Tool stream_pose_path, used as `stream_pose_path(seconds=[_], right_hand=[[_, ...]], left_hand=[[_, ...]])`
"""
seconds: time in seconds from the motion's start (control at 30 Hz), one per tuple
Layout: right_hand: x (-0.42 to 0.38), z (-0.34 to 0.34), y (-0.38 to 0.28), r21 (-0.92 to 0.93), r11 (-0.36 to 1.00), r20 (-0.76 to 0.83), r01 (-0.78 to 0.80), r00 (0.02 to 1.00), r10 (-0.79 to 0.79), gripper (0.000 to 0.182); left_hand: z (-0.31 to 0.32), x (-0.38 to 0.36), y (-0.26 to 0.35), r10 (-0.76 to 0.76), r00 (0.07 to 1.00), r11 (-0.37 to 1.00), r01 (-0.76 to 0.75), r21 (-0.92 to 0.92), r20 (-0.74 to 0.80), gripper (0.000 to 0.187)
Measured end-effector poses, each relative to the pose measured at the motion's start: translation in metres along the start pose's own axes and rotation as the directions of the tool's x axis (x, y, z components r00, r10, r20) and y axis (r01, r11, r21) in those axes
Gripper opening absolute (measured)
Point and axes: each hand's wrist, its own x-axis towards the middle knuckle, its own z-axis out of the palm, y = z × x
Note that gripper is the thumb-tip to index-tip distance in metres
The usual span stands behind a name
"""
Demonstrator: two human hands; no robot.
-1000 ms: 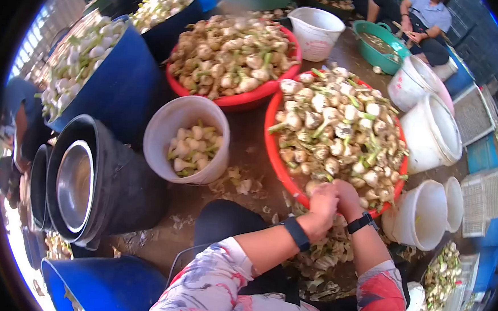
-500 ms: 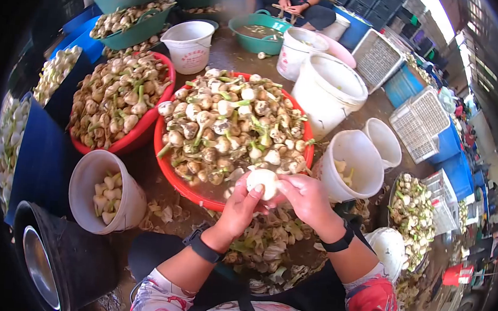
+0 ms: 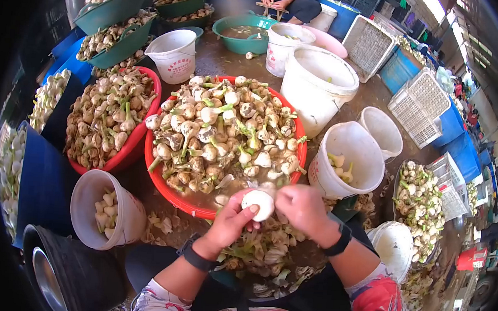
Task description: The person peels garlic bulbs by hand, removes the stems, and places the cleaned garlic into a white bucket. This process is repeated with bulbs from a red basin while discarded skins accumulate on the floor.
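Observation:
A white, smooth garlic bulb (image 3: 262,205) is held by my left hand (image 3: 231,220), with the thumb across its front and fingers underneath. Just to the right of the bulb, my right hand (image 3: 305,213) is curled closed and slightly blurred. A small gap separates it from the bulb, and anything inside its fingers is hidden. Both hands are over the near edge of a red basin (image 3: 191,210). Muddy garlic bulbs (image 3: 222,134) with cut green stems are heaped in that basin, partly in brownish water. Loose peels and leaves (image 3: 269,251) lie below my hands.
White buckets with some cleaned garlic stand left (image 3: 134,220) and right (image 3: 360,156). A second red basin (image 3: 128,154) of garlic sits back left. A black bucket (image 3: 82,273) is near left. Beyond are white crates (image 3: 417,109), a green basin (image 3: 233,43) and a seated person (image 3: 295,4).
My right hand has come off the bulb and moved slightly right and down, its fingers now curled. The left hand and bulb are slightly lower. The view has shifted a little.

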Motion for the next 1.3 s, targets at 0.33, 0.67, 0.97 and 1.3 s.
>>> stream_pose_path(seconds=[0.33, 0.67, 0.97, 1.3], right_hand=[[0.018, 0.006, 0.006, 0.324, 0.946, 0.279, 0.020, 0.953, -0.116, 0.025], [-0.001, 0.009, 0.004, 0.485, 0.615, 0.670, -0.622, 0.716, 0.195, 0.021], [-0.005, 0.017, -0.013, 0.911, 0.037, 0.379, -0.412, 0.867, 0.325, 0.018], [-0.009, 0.039, 0.029, -0.212, 0.960, 0.407, -0.182, 0.877, 0.256, 0.037]], left_hand=[[-0.025, 0.003, 0.013, -0.084, 0.988, 0.996, 0.085, -0.002, 0.133, 0.049], [-0.014, 0.002, 0.013, 0.158, 0.987, 0.780, -0.144, 0.609, 0.031, 0.051], [0.008, -0.001, 0.028, 0.000, 0.986, 0.888, 0.075, -0.454, 0.164, 0.071], [-0.012, 0.001, 0.015, 0.024, 0.995, 0.778, -0.081, -0.623, -0.099, 0.039]])
